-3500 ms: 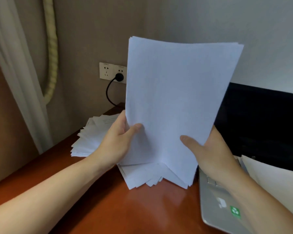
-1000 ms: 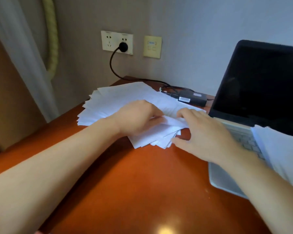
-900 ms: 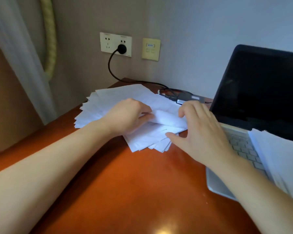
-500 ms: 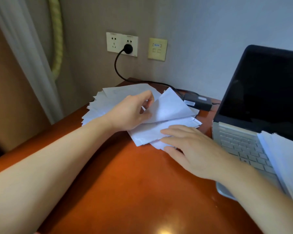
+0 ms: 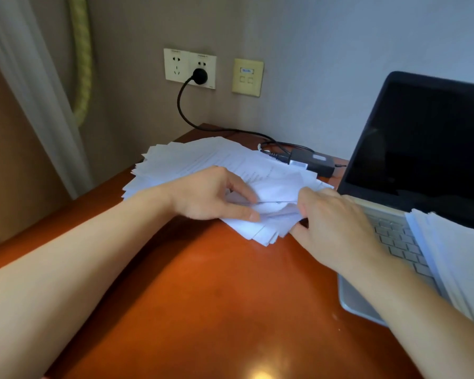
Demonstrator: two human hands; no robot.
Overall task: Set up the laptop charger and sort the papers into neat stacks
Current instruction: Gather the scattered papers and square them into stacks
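— Two hands meet over a loose pile of papers fanned across the far corner of the wooden counter. What are they doing?

— The left hand pinches the near sheets between thumb and fingers; the right hand grips the pile's right corner.

— And the charger?

— Its black plug sits in the wall socket, and the charger brick lies just behind the pile, beside the open laptop. A second stack of papers rests on its keyboard.

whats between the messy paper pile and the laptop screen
In the head view, the black charger brick with its cable lies on the desk between the paper pile and the laptop.
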